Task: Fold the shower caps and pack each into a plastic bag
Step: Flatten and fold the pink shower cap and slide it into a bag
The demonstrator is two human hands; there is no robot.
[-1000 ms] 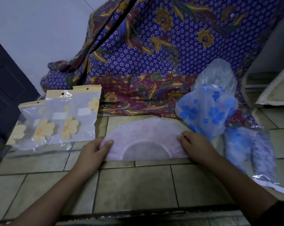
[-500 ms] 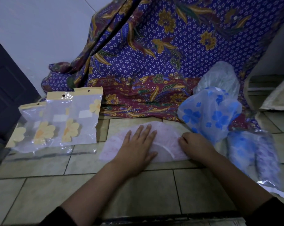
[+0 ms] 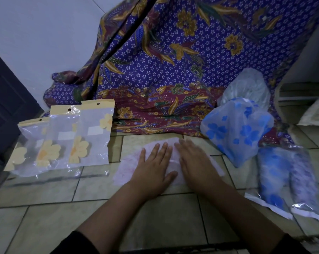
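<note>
The pink shower cap (image 3: 124,173) lies on the floor (image 3: 45,189), long axis left to right, pinned at its middle by the left hand (image 3: 155,167) and right hand (image 3: 193,162), both flat and straight-fingered; the empty plastic bags (image 3: 78,136) sit just left of the cap, nearer the left hand.

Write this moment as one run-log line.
step: press pink shower cap flat | left hand: flat on cap | right hand: flat on cap | flower-print bags: left | blue-flowered cap: right
</note>
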